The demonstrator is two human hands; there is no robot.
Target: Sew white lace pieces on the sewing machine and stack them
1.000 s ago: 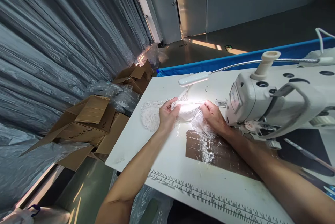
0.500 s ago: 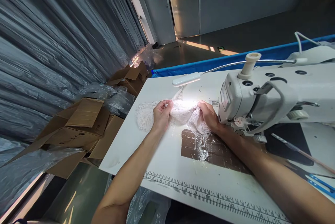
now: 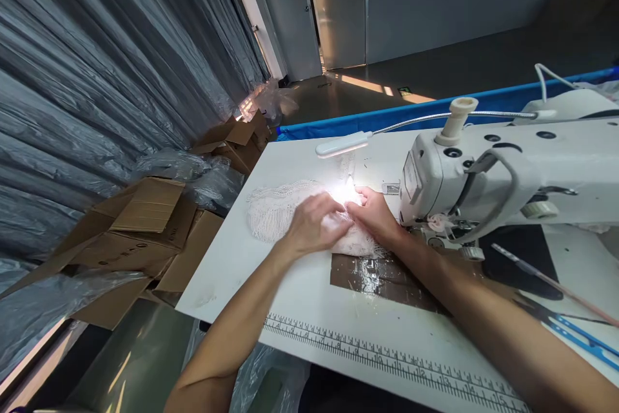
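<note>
White lace fabric (image 3: 273,213) lies bunched on the white sewing table (image 3: 227,271), spreading leftward from my hands. My left hand (image 3: 316,223) is closed on the lace with its fingers bent, slightly blurred. Close beside it, my right hand (image 3: 374,213) pinches the lace between thumb and forefinger. Glare from the lamp (image 3: 343,144) washes out the cloth at the fingertips, so the exact grip there is hard to see. A fringed part of the lace hangs below both hands, over the edge of a brown taped patch (image 3: 358,274).
A white sewing machine (image 3: 507,168) stands right of my hands. Blue-handled scissors (image 3: 580,336) and a thin pointed tool (image 3: 527,268) lie at the right. A printed ruler (image 3: 367,358) runs along the front edge. Cardboard boxes (image 3: 140,239) and plastic wrap sit left of the table.
My hands were apart with the lace stretched between them; now they are together. The left hand has moved right and turned over the cloth, and the lace is gathered.
</note>
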